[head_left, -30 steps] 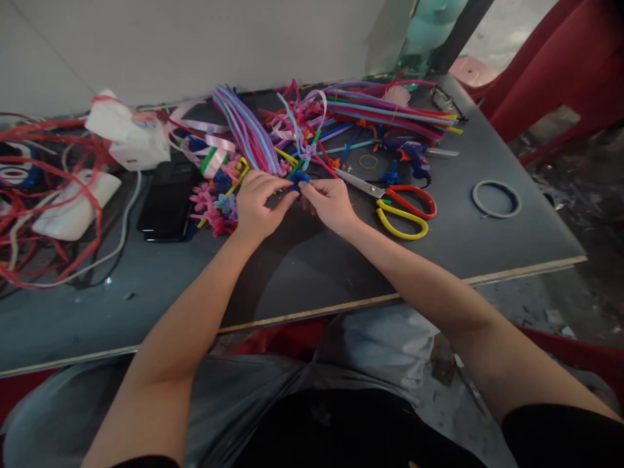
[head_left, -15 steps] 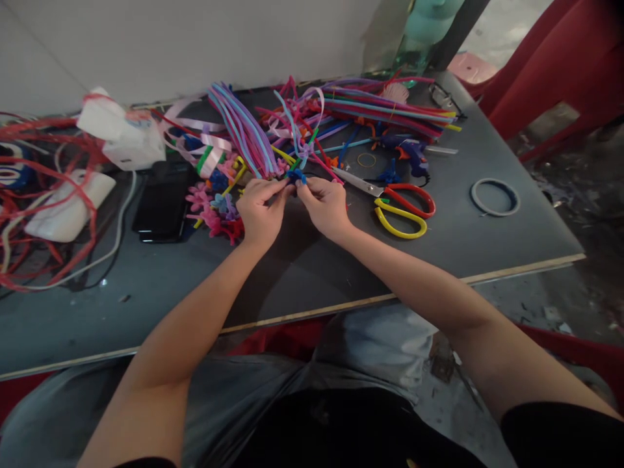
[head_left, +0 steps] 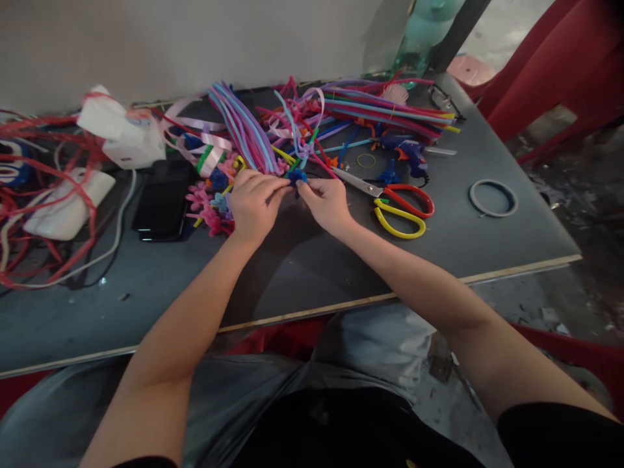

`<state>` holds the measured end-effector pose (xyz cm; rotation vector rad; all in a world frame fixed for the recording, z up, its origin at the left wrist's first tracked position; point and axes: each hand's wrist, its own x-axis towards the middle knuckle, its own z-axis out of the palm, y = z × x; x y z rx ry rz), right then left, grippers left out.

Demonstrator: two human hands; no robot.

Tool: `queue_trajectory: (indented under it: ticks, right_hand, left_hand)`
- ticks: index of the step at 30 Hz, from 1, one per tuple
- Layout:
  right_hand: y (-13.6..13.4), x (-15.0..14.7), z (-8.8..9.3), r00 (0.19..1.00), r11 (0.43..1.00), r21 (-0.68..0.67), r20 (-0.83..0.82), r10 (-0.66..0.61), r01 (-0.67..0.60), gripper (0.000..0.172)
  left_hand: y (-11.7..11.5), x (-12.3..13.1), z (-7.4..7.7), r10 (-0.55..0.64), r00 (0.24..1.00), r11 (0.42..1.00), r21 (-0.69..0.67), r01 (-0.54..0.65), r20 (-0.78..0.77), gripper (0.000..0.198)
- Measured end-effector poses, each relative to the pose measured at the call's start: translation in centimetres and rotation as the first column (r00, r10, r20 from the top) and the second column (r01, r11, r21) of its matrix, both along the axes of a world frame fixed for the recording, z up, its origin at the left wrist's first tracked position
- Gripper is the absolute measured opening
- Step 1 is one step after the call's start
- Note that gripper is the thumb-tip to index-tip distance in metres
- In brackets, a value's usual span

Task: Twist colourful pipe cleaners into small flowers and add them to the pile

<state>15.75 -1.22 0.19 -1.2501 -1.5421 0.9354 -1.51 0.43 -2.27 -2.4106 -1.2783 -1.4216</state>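
I see the blue pipe-cleaner piece (head_left: 296,176) pinched between the fingers (head_left: 281,186) of left hand (head_left: 253,205) and right hand (head_left: 327,203), raised just above the bench (head_left: 302,273).

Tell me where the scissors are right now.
Head view: the scissors lie flat on the table, just right of the right hand, which pinches a small blue piece with the left hand; a grey ring lies farther right.

left hand (head_left: 253,205) + right hand (head_left: 325,203): fingertips pinch blue pipe-cleaner piece (head_left: 296,175) between them | scissors (head_left: 397,205): flat, just right of grip | pink pipe-cleaner flowers (head_left: 208,209): just left | pipe-cleaner bundles (head_left: 341,114): behind | phone (head_left: 163,200): far left | table (head_left: 302,260): underneath
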Motion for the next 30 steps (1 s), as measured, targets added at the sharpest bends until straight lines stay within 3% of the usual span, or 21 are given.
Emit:
queue_trajectory:
  ticks: [4, 10, 13, 15, 18, 22, 26, 30]
  right_hand:
    - [0.5, 0.2, -0.2, 0.997, 0.996, -0.04, 0.009, 0.075, -0.074, 0.036]
    - [0.6, 0.7, 0.0, 0.947, 0.971, 0.172, 0.302, 0.107, -0.165, 0.039]
    - [0.6, 0.9, 0.2, 0.927, 0.967, 0.192, 0.366, 0.088, -0.167, 0.042]
    - [0.7, 0.9, 0.1, 0.948, 0.977, 0.146, 0.298, 0.108, -0.157, 0.042]
    - [1.1, 0.7, -0.1, 0.984, 0.985, -0.03, 0.047, 0.169, -0.168, 0.039]
    - [1.5, 0.3, -0.7, 0.963, 0.955, -0.195, -0.196, 0.188, -0.226, 0.039]
    - [1.5, 0.3, -0.8, 0.954, 0.944, -0.199, -0.198, 0.224, -0.263, 0.043]
    - [1.2, 1.1, 0.0, 0.973, 0.967, -0.112, -0.01, 0.231, -0.231, 0.053]
  left_hand:
    - [0.6, -0.6, 0.2, -0.078, 0.99, 0.996, 0.042, 0.084, -0.118, 0.028]
    - [1.0, -1.2, 0.9, -0.129, 0.972, 0.992, -0.034, 0.125, -0.199, 0.029]
    - [1.0, -1.2, 0.9, -0.129, 0.972, 0.989, -0.097, 0.112, -0.198, 0.025]
    - [0.9, -1.1, 1.0, -0.116, 0.98, 0.989, -0.114, 0.098, -0.164, 0.021]
    - [0.3, -0.7, 1.1, -0.065, 0.996, 0.991, -0.124, 0.057, -0.06, 0.017]
    - [-0.2, 0.0, 0.9, 0.005, 0.995, 0.968, -0.248, 0.021, 0.105, 0.042]
    - [-0.1, 0.5, 0.1, -0.034, 0.979, 0.944, -0.316, 0.097, 0.2, 0.034]
    - [0.1, 0.5, -0.1, -0.022, 0.971, 0.942, -0.319, 0.099, 0.236, 0.033]
